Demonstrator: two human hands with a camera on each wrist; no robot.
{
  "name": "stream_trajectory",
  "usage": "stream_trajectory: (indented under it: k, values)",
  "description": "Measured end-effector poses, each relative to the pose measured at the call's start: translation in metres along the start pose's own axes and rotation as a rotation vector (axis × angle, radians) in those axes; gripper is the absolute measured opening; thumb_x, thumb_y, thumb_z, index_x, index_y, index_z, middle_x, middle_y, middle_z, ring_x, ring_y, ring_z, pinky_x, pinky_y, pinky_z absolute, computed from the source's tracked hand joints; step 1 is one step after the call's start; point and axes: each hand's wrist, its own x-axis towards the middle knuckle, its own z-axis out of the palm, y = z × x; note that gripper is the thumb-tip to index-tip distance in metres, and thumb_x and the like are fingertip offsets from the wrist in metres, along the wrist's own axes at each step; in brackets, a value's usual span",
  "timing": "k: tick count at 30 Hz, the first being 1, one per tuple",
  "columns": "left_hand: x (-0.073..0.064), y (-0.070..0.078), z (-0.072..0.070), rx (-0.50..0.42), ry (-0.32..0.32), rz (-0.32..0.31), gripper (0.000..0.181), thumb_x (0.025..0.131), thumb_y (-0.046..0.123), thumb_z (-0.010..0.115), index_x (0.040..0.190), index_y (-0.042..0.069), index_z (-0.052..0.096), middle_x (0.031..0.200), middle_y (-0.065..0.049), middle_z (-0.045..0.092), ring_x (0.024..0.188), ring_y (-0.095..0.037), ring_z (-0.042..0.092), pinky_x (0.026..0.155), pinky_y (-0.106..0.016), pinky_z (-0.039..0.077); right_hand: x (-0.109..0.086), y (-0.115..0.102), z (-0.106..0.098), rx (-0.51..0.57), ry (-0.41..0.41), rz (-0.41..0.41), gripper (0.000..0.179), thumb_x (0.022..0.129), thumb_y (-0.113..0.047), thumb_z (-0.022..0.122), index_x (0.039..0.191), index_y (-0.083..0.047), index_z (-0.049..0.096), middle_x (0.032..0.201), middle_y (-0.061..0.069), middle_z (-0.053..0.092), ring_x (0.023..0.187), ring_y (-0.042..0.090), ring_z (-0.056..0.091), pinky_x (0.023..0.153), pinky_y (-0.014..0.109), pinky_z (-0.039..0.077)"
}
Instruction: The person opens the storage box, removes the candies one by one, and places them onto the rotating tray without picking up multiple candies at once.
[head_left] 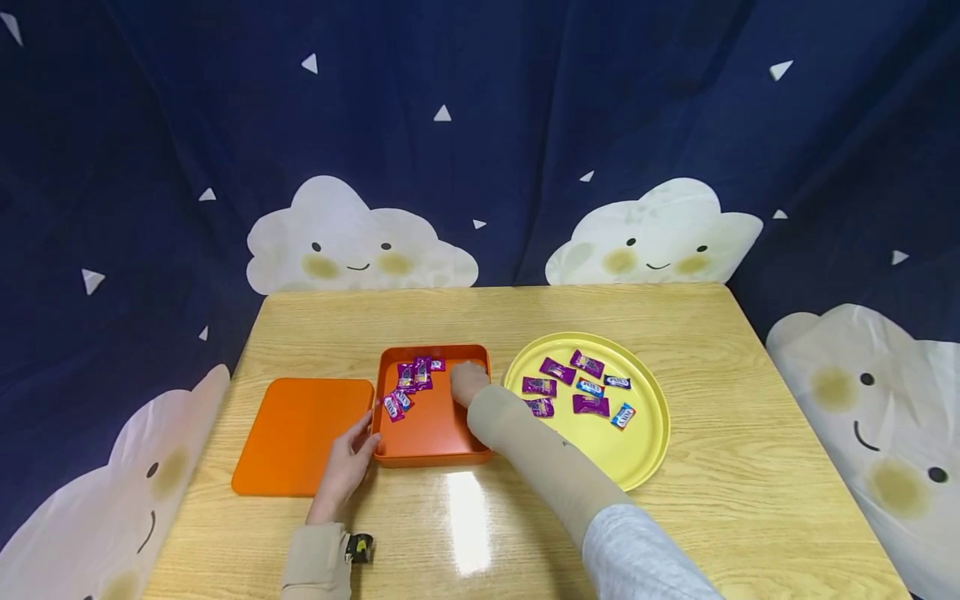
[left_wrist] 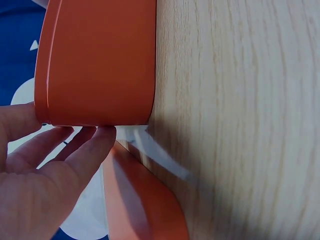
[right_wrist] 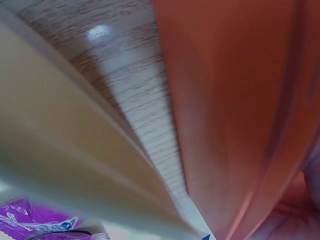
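An open orange box (head_left: 435, 425) stands mid-table with several wrapped candies (head_left: 422, 372), purple or white-and-blue, toward its left and back. My left hand (head_left: 351, 458) is at its left side, and in the left wrist view the fairly straight fingers (left_wrist: 90, 150) touch the outer wall. Inside the box, near the right wall, is my right hand (head_left: 468, 383); its fingertips are hidden and I cannot tell if it holds a candy. Only a sliver of the right hand shows past the box wall (right_wrist: 225, 100) in the right wrist view. My right forearm crosses over the edge of a yellow round tray (head_left: 600, 454).
On the tray lie several more candies in purple wrappers (head_left: 587, 363) and white-and-blue ones (head_left: 622, 416). A flat orange lid (head_left: 300, 437) lies left of the box, beside my left hand. Behind the wooden table (head_left: 750, 467) hangs a dark blue curtain (head_left: 510, 100) with clouds.
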Motion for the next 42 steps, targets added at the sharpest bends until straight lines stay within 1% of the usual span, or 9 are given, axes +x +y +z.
stream_trajectory:
  k: [3, 10, 12, 16, 17, 21, 26, 33, 42]
  values:
    - [0.0, 0.0, 0.0, -0.003, -0.003, -0.006, 0.049, 0.095, 0.008, 0.046, 0.141, 0.002, 0.032, 0.138, -0.025, 0.038, 0.122, -0.038, 0.042, 0.103, -0.047, 0.031, -0.045, -0.011, -0.045, 0.002, -0.036, 0.004, 0.018, 0.088, -0.013, 0.051, 0.091, -0.011, 0.069, 0.098, 0.008, 0.067, 0.089, 0.023, 0.062, 0.08, 0.039, 0.05]
    - [0.001, -0.001, 0.0, -0.004, -0.005, 0.002, 0.049, 0.095, 0.008, 0.047, 0.141, 0.001, 0.031, 0.137, -0.026, 0.039, 0.122, -0.038, 0.042, 0.103, -0.047, 0.031, -0.002, 0.004, -0.003, 0.015, 0.053, -0.084, 0.018, 0.083, -0.013, 0.052, 0.073, -0.013, 0.067, 0.084, 0.006, 0.067, 0.075, 0.022, 0.062, 0.064, 0.036, 0.052]
    - [0.001, -0.001, 0.0, -0.007, -0.005, 0.005, 0.049, 0.094, 0.007, 0.047, 0.141, 0.001, 0.032, 0.138, -0.025, 0.038, 0.122, -0.037, 0.042, 0.103, -0.046, 0.031, -0.015, -0.001, -0.024, 0.046, -0.009, -0.069, 0.018, 0.085, -0.013, 0.053, 0.076, -0.012, 0.068, 0.088, 0.005, 0.067, 0.081, 0.021, 0.063, 0.07, 0.036, 0.052]
    - [0.0, -0.001, 0.0, -0.006, -0.004, 0.005, 0.049, 0.095, 0.008, 0.047, 0.141, 0.001, 0.032, 0.138, -0.026, 0.038, 0.123, -0.037, 0.042, 0.103, -0.045, 0.031, -0.065, -0.012, -0.076, 0.066, 0.057, -0.106, 0.013, 0.083, -0.009, 0.056, 0.073, -0.008, 0.065, 0.078, 0.006, 0.065, 0.073, 0.02, 0.059, 0.066, 0.033, 0.051]
    - [0.0, -0.001, 0.0, -0.004, -0.003, 0.004, 0.049, 0.094, 0.008, 0.048, 0.141, 0.001, 0.033, 0.138, -0.025, 0.038, 0.123, -0.037, 0.042, 0.103, -0.045, 0.031, -0.079, -0.017, -0.094, 0.074, 0.014, -0.081, 0.01, 0.084, -0.009, 0.059, 0.077, -0.007, 0.066, 0.079, 0.006, 0.065, 0.073, 0.019, 0.059, 0.067, 0.032, 0.051]
    - [-0.001, 0.001, -0.001, -0.006, 0.0, 0.003, 0.049, 0.094, 0.008, 0.048, 0.14, 0.001, 0.033, 0.139, -0.025, 0.037, 0.124, -0.037, 0.041, 0.104, -0.046, 0.03, -0.105, -0.021, -0.116, 0.072, 0.067, -0.142, 0.011, 0.085, -0.006, 0.058, 0.076, -0.007, 0.063, 0.071, 0.003, 0.06, 0.062, 0.014, 0.048, 0.059, 0.028, 0.046]
    - [-0.001, 0.002, -0.001, 0.004, 0.002, 0.0, 0.049, 0.094, 0.009, 0.048, 0.14, 0.0, 0.032, 0.14, -0.024, 0.036, 0.124, -0.038, 0.039, 0.105, -0.047, 0.028, -0.103, -0.019, -0.117, 0.066, 0.029, -0.163, 0.011, 0.086, -0.002, 0.056, 0.081, -0.006, 0.065, 0.074, 0.004, 0.062, 0.061, 0.014, 0.046, 0.057, 0.028, 0.045]
    - [0.0, 0.001, -0.001, 0.01, 0.002, 0.01, 0.049, 0.094, 0.008, 0.048, 0.14, 0.0, 0.033, 0.14, -0.023, 0.036, 0.123, -0.038, 0.041, 0.105, -0.048, 0.027, -0.095, -0.016, -0.11, 0.042, 0.011, -0.133, 0.017, 0.088, -0.005, 0.055, 0.103, -0.003, 0.062, 0.101, 0.011, 0.059, 0.095, 0.024, 0.055, 0.086, 0.033, 0.046]
    - [0.0, 0.002, -0.001, 0.0, 0.001, 0.006, 0.049, 0.094, 0.008, 0.048, 0.14, 0.0, 0.032, 0.139, -0.023, 0.038, 0.123, -0.037, 0.042, 0.105, -0.048, 0.027, -0.092, -0.022, -0.106, 0.051, -0.024, -0.175, 0.033, 0.093, -0.004, 0.047, 0.126, -0.006, 0.051, 0.125, 0.013, 0.052, 0.115, 0.027, 0.05, 0.096, 0.037, 0.043]
